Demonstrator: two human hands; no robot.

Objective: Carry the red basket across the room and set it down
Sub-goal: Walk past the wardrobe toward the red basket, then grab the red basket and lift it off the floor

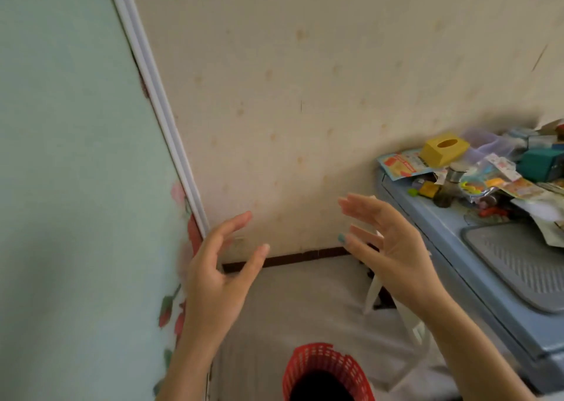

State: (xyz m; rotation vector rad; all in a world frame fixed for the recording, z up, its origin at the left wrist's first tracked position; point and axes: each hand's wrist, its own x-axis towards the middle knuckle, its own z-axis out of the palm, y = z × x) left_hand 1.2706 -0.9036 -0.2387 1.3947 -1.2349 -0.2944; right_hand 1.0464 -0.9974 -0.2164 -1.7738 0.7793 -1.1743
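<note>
The red basket (323,367), a plastic lattice basket with a dark inside, stands on the pale floor at the bottom middle of the view, partly cut off by the frame edge. My left hand (218,278) is raised above and to the left of it, fingers spread, holding nothing. Up on the right, my right hand (387,245) is also raised with its fingers apart and empty. Both palms face each other, well above the basket and not touching it.
A blue washing machine (451,248) stands at the right, its top piled with packets, a yellow tissue box (444,148) and other clutter. A pale green panel (70,156) with flower stickers fills the left. The beige wall (305,95) is straight ahead, with floor below it.
</note>
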